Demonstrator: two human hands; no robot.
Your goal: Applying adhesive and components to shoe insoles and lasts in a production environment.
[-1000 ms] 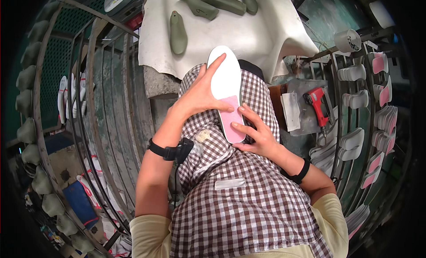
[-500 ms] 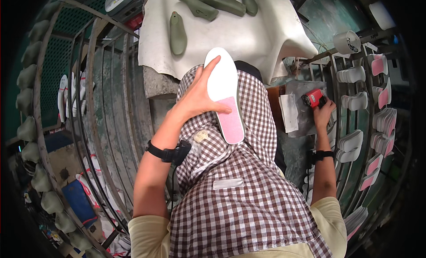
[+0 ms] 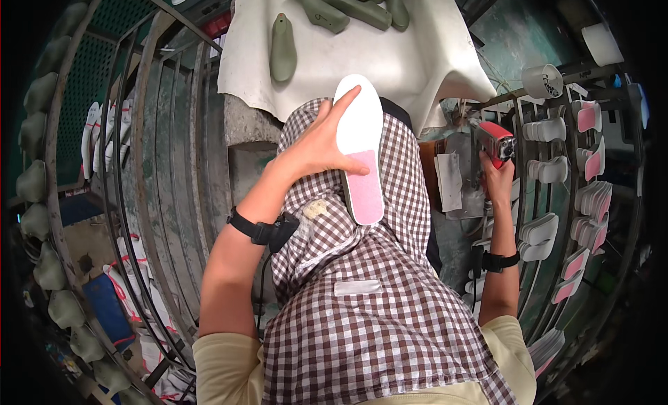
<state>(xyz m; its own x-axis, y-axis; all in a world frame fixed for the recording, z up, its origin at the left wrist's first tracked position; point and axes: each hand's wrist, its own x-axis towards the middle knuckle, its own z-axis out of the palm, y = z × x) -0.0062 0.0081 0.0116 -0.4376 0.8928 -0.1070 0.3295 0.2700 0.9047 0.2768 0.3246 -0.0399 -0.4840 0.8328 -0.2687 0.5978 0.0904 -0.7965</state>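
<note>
A white insole with a pink heel part [image 3: 360,126] lies lengthwise over my lap, its toe end away from me. My left hand [image 3: 322,142] grips it across the middle, thumb on the pink part and fingers at the far edge. A thin dark edge beneath the insole hints at a shoe last, mostly hidden. At the right, my right hand [image 3: 497,177] is wrapped round the handle of a red staple gun [image 3: 492,138], held up above a low stand. Its black and metal end faces me.
Several green shoe lasts [image 3: 283,50] lie on a pale cloth-covered bench [image 3: 334,64] ahead. A rack of insoles [image 3: 546,130] stands at the right, with a white cup [image 3: 541,81] by it. Metal rails [image 3: 144,161] run along the left. A paper strip [image 3: 450,182] lies on the low stand.
My right hand has lifted the red staple gun off the low stand and turned it. My left hand and the insole have shifted slightly right.
</note>
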